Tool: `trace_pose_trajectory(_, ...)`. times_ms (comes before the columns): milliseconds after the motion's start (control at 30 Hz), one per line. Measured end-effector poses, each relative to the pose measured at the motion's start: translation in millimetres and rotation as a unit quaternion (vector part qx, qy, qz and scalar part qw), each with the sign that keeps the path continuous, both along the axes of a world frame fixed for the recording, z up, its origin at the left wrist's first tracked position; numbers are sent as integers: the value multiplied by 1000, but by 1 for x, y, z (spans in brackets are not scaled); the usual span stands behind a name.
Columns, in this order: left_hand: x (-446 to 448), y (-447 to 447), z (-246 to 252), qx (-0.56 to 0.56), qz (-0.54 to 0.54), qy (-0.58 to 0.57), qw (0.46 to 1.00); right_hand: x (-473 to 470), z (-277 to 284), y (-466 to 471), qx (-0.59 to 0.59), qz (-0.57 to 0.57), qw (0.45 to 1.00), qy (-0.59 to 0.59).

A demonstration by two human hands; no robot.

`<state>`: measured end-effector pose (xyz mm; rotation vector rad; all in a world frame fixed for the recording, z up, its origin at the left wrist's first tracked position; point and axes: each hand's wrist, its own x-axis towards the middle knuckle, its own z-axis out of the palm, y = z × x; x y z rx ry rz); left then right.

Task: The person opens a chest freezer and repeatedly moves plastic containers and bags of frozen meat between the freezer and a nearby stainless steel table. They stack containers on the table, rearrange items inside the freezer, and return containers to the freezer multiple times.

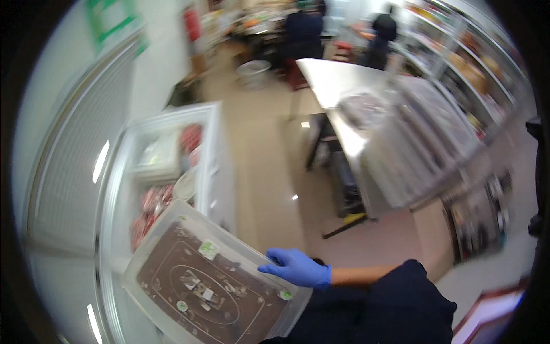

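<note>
My right hand point(296, 267), in a blue glove, grips the right-hand rim of a large translucent plastic storage box point(240, 296). The box is tilted, and dark brown contents show through its lid. Green-and-white stickers point(209, 249) and torn paper remnants point(202, 292) cling to the lid. Its upper left corner overlaps an open chest freezer point(217, 142). Inside the freezer lie red packages point(150, 206), which look like bagged meat, and a pale container point(157, 155). My left hand is out of view.
A steel table point(326, 84) at right carries several plastic-covered trays or boxes point(412, 150). Loaded shelving point(464, 56) runs behind it. Two people point(304, 34) in dark clothes are at the back, near a white basin point(254, 69). Tiled floor point(258, 172) runs between freezer and table.
</note>
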<state>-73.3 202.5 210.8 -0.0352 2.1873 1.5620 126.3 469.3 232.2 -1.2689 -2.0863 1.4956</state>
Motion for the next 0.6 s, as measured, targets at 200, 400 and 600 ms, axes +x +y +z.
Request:
trace_pose_trajectory(200,33,26,173,209,-277,30,937,114,167,-75,138,-184,972,44)
trace_pose_trajectory(400,200,176,234,252,-528,39,810,369,224,-16,102,-291,948,77)
trace_pose_trajectory(600,359,253,230,234,-637,-106,727,549,223,37,143,-320,936,-37)
